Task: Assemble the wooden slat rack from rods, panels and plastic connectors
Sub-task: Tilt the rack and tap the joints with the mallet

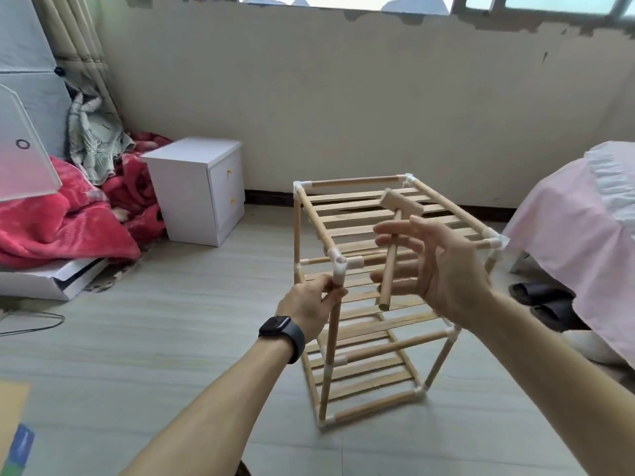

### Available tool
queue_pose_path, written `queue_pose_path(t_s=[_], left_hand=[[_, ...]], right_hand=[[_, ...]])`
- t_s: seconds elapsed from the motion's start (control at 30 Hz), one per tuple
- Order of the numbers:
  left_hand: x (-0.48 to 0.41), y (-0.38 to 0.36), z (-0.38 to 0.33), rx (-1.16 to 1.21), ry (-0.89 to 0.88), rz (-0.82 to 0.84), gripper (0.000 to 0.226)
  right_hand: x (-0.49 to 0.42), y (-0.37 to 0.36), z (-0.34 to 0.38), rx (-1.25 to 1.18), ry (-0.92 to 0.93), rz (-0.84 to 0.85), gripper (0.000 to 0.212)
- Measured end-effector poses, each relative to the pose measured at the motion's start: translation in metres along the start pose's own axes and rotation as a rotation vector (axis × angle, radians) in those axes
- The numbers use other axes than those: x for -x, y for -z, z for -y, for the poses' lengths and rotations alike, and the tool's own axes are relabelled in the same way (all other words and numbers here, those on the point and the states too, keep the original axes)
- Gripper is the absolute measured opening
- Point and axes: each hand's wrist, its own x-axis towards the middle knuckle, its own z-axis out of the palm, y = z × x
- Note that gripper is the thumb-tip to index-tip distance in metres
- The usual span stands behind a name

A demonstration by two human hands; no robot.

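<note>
Standing upright on the pale floor [154,338] in the middle of the view, the wooden slat rack [343,219] is showing slatted tiers framed by rods and white plastic connectors. The left hand [305,304] is gripping the near front upright rod [331,338], its fingers curling round it just below the top corner connector [338,264]. The right hand [446,269] is hovering over the rack's near edge with its fingers spreading straight and apart. A small wooden mallet [400,202] is hanging head-up across those fingers; it seems to be loose against them, though contact is hard to judge. A dark watch [283,334] is sitting on the left wrist. A white cabinet [196,187] is standing to the left by the wall, with a red blanket [51,218] lying beside it, and a pink-covered bed [584,218] is filling the right edge.
</note>
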Motion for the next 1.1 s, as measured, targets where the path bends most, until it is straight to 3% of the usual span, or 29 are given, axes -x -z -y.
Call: queue_pose_path(t_s=[0.1, 0.27, 0.33, 0.5, 0.67, 0.7, 0.77, 0.8, 0.9, 0.93, 1.03, 1.1], left_hand=[[0.0, -0.001, 0.0, 0.0, 0.003, -0.003, 0.023], [-0.001, 0.0, 0.001, 0.021, 0.013, 0.012, 0.023], [-0.002, 0.0, 0.002, 0.014, 0.011, 0.01, 0.022], [-0.002, -0.002, 0.004, 0.017, 0.009, 0.013, 0.023], [-0.003, -0.003, 0.007, 0.022, 0.005, 0.009, 0.025], [-0.003, -0.003, 0.007, 0.022, 0.006, 0.008, 0.024], [-0.003, -0.003, 0.007, 0.026, 0.008, 0.007, 0.023], [-0.003, -0.003, 0.007, 0.029, 0.007, 0.005, 0.023], [-0.003, -0.003, 0.008, 0.023, 0.005, 0.011, 0.024], [-0.004, -0.002, 0.008, 0.021, 0.008, 0.011, 0.024], [-0.004, -0.003, 0.009, 0.026, 0.019, 0.012, 0.022], [-0.004, -0.004, 0.008, 0.029, 0.014, 0.018, 0.022]], right_hand=[[0.009, 0.006, -0.016, 0.275, 0.002, -0.008, 0.024], [0.017, 0.017, -0.033, 0.881, 0.166, -0.098, 0.033], [0.015, 0.022, -0.033, 0.96, 0.189, -0.09, 0.041], [0.011, 0.026, -0.026, 1.274, 0.364, -0.151, 0.03], [0.003, 0.014, -0.012, 1.136, 0.663, -0.323, 0.025], [0.0, 0.013, -0.013, 1.175, 0.605, -0.279, 0.022], [-0.002, 0.013, -0.012, 1.277, 0.273, -0.04, 0.019], [-0.004, 0.014, -0.009, 1.265, 0.21, -0.017, 0.022], [-0.003, 0.01, -0.001, 1.125, 0.577, -0.287, 0.021], [-0.003, 0.009, -0.002, 1.139, 0.595, -0.289, 0.021], [-0.006, 0.005, -0.014, 1.424, 0.259, -0.064, 0.025], [-0.007, 0.004, -0.014, 1.286, 0.43, -0.196, 0.021]])
